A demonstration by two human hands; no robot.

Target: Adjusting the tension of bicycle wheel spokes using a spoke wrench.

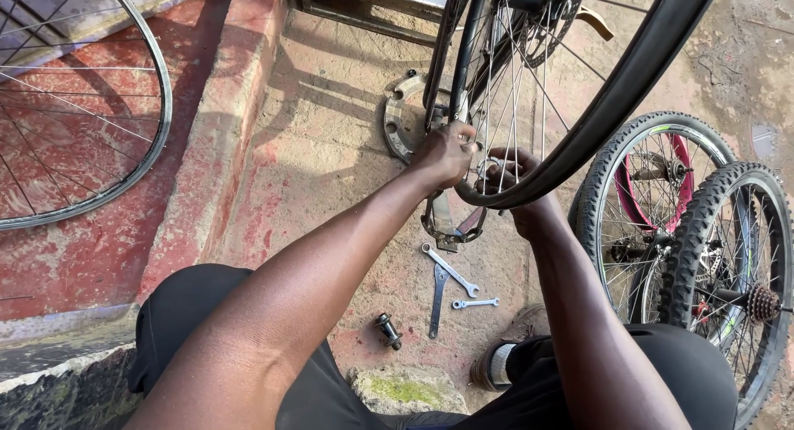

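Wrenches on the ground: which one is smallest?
The small wrench, lying nearly level, farthest right. The long wrench slants above it, and the dark flat spanner stands almost upright to its left.

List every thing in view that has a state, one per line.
Left hand: closed on the wheel rim.
Right hand: behind the spokes, grip unclear.
Wheel rim: upright, tyre fitted.
Wrenches: lying loose on the ground.
Hub: lying loose.
Two knobby wheels: standing upright.
Bare rim: no tyre.

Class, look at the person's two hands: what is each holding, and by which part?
Both the left hand and right hand grip the spoked bicycle wheel at its lower rim. Whether either also holds a small tool cannot be told.
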